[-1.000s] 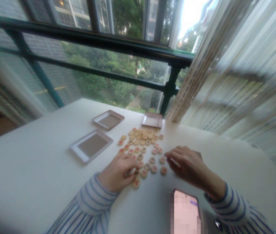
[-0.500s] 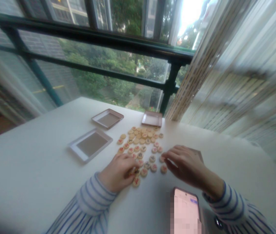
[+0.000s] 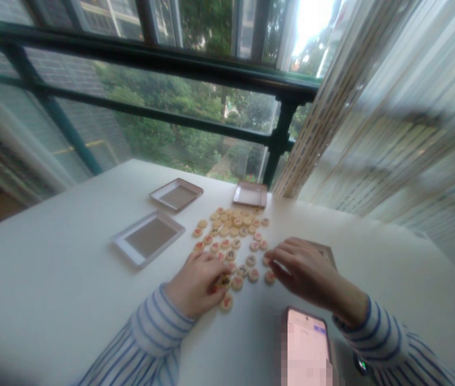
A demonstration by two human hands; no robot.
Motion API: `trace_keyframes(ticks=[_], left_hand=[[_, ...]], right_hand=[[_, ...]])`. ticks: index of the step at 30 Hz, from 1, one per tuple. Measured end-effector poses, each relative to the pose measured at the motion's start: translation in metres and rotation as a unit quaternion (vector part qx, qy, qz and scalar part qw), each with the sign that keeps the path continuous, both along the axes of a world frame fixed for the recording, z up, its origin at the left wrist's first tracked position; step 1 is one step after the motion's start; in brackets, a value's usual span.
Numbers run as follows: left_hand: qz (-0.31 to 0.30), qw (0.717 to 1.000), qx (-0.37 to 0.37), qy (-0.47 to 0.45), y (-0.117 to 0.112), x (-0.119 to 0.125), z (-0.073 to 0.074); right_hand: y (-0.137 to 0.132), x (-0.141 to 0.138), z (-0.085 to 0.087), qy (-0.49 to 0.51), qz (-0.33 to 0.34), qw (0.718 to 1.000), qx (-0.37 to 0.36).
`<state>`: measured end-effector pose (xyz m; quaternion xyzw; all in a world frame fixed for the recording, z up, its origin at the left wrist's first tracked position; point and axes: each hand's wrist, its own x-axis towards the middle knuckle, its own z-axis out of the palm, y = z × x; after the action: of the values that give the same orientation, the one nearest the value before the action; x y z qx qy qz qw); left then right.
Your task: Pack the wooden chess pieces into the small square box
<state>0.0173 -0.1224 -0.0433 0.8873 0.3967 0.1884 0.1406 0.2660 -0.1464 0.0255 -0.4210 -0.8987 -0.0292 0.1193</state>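
Several round wooden chess pieces (image 3: pixel 233 236) with red or black characters lie scattered on a white table (image 3: pixel 50 279). My left hand (image 3: pixel 197 281) rests at the near left of the pile, fingers curled and pinched on one piece (image 3: pixel 224 280). Another piece (image 3: pixel 226 303) lies just below it. My right hand (image 3: pixel 303 271) hovers at the pile's right edge, fingers bent with the tips close to a piece (image 3: pixel 269 276); nothing shows in its grip.
Three shallow box trays stand beyond the pile: one at the left (image 3: pixel 148 237), one behind it (image 3: pixel 176 195), one at the far side (image 3: pixel 250 194). A phone (image 3: pixel 306 346) lies near my right wrist. A brown box edge (image 3: pixel 327 252) shows behind my right hand. Window railing and curtains ring the table.
Both hands have stayed at the pile with only small finger movements. The view has shifted slightly.
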Motion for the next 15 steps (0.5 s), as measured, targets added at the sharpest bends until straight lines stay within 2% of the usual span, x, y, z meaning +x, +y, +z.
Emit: trace_keyframes(ticks=[15], left_hand=[[-0.002,0.999,0.029,0.019,0.0018,0.0031,0.0011]], right_hand=[[-0.0005,-0.0004,0.0005,0.0,0.002,1.0,0.005]])
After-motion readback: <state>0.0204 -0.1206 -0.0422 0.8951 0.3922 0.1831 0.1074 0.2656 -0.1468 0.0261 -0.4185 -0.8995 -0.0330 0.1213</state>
